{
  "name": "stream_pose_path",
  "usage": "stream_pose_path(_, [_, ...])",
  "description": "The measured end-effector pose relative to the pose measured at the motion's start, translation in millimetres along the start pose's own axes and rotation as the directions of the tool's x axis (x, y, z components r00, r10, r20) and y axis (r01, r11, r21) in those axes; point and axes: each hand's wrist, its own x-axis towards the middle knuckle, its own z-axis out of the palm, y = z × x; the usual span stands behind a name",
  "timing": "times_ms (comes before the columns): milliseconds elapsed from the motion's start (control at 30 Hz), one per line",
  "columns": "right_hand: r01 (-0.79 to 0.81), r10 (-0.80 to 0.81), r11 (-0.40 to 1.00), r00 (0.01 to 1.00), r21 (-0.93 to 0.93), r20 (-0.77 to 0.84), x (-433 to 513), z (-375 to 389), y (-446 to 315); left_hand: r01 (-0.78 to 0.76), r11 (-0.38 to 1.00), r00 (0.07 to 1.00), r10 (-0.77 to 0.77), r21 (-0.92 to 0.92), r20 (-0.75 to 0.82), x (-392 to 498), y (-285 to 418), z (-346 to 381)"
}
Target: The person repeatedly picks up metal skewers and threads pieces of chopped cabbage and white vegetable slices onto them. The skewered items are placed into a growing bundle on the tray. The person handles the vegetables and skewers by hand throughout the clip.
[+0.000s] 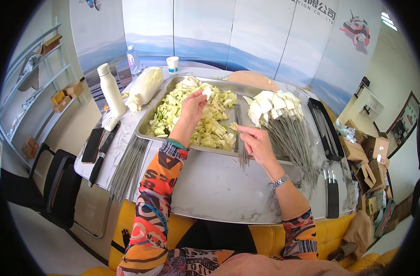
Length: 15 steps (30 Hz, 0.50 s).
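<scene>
My left hand (192,105) pinches a white piece of cabbage stalk (207,93) above the heap of cut cabbage (182,103). That heap of pale yellow-green leaves fills the left part of a steel tray (205,149). My right hand (257,143) grips a thin skewer (266,172), whose lower end runs down past the wrist. A small yellow-green leaf piece (233,126) shows at the right fingertips. Loose metal skewers (241,138) lie in the tray beside that hand. To the right, skewers (296,141) carrying white cabbage pieces (275,105) lie bunched, handles toward me.
More skewers (129,169) overhang the front edge at left, near a kitchen knife (101,157) and a phone (92,145). A white bottle (111,89), whole napa cabbage (146,86) and paper cup (172,65) stand behind. A black box (325,129) and black-handled utensil (332,196) lie right.
</scene>
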Motion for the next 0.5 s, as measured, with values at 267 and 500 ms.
stream_pose_path(267, [0.002, -0.002, 1.000, 1.000, -0.019, 0.015, -1.0, 1.7, -0.9, -0.019, 1.000, 1.000, 0.020, 0.017, -0.022, 4.0, -0.3, -4.3])
stream_pose_path(500, [0.002, -0.001, 0.999, 1.000, -0.040, 0.020, -1.6, 1.3, -1.7, -0.019, 1.000, 1.000, 0.019, 0.020, -0.004, 1.3, 0.3, -0.8])
